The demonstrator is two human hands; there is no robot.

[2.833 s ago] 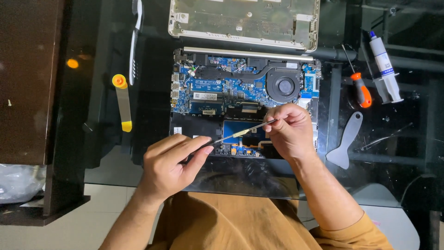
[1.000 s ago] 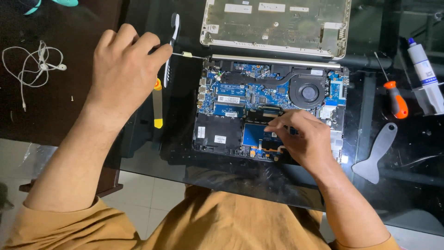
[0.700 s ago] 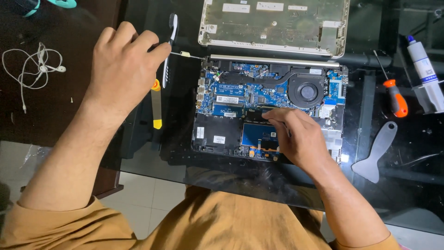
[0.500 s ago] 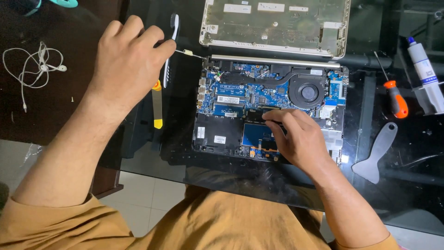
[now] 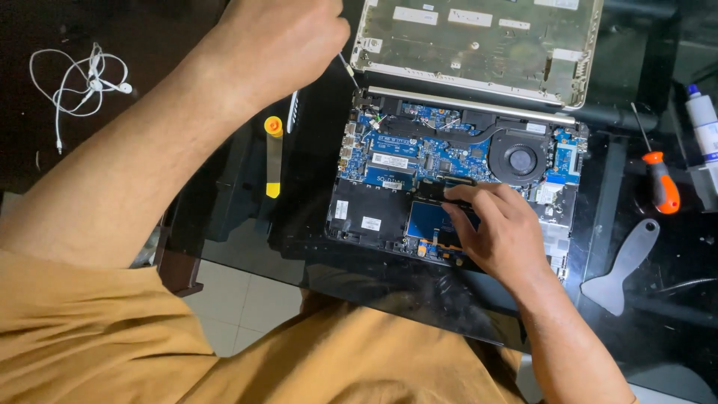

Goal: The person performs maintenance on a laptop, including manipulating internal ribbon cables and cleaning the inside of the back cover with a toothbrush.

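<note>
1. Status: laptop [image 5: 456, 183] lies open on the glass table [image 5: 299, 224], bottom cover [image 5: 479, 41] already off and set at 12 o'clock of the chassis, inner face up. Motherboard [image 5: 404, 150], fan [image 5: 520, 159] and dark battery area [image 5: 366, 213] all exposed.
2. Judged progress: opening stage done; internal work underway. No part seen lifted out of the chassis. Reassembly not begun, cover off.
3. Right hand [image 5: 497, 232]: resting on the chassis at its lower middle, fingers [image 5: 467, 196] curled narrow and pressing at a small dark part [image 5: 441, 187] just at 12 o'clock of the blue panel [image 5: 430, 221]. Whether it pinches the part or only pushes it: can't tell.
4. Left hand [image 5: 280, 37]: raised at 10 o'clock of the laptop, closed in a fist round a thin tool [image 5: 348, 71]. Only the slim tip shows, pointing toward the chassis's upper-left corner, near but not touching it.
5. Part vs. fingers: dark part sits directly under the right fingertips, touching. The tool tip is well apart from that spot, at 11 o'clock of it.
6. Surroundings: yellow-ended pry tool [image 5: 274, 157] at 9 o'clock of the laptop; orange-handled screwdriver [image 5: 660, 183] and grey spatula [image 5: 624, 265] at 3 o'clock; white tube [image 5: 701, 116] at far right edge; white earphones [image 5: 75, 82] far left.
</note>
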